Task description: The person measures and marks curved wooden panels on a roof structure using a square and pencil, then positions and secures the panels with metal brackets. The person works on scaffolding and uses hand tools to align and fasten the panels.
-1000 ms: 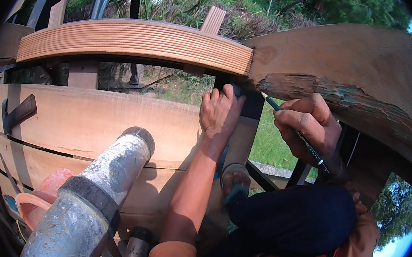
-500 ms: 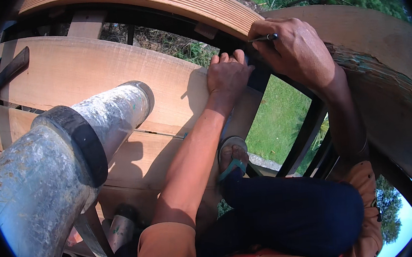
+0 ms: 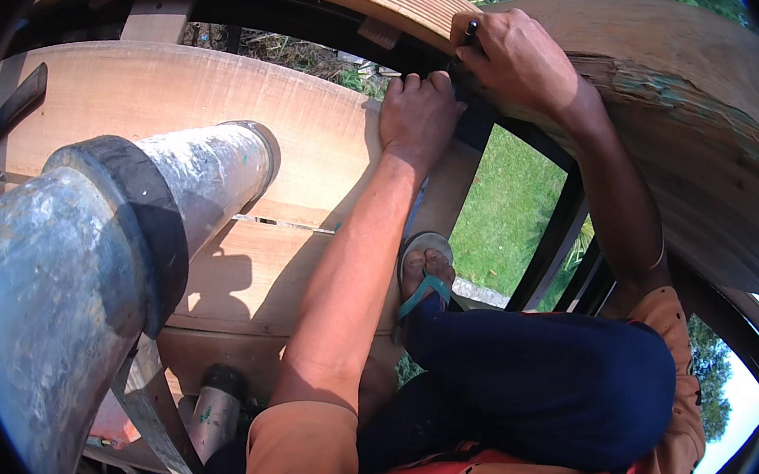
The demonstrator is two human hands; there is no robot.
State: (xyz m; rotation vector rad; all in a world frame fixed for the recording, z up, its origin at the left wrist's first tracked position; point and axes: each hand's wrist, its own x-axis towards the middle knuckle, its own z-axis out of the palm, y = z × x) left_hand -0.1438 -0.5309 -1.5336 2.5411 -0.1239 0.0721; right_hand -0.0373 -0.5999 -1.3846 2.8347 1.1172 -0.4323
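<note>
My right hand pinches a slim black pen at the end of a ribbed wooden board. The pen stands steeply, its tip hidden by my fingers. Lower and to the left, my left hand has its fingers curled over a dark beam, close to the end of a wide, pale plank. What lies beneath its palm is hidden. A narrow bluish strip shows beside my left forearm.
A thick, paint-spattered metal pipe with a black collar slants across the left. My sandaled foot rests on the planking near an open gap above grass. A large curved, split-edged timber stands at right.
The pen has swung from lying nearly level to standing steeply in my right hand. That hand sits slightly higher and further left in view. My left hand keeps its hold; the view has shifted slightly.
</note>
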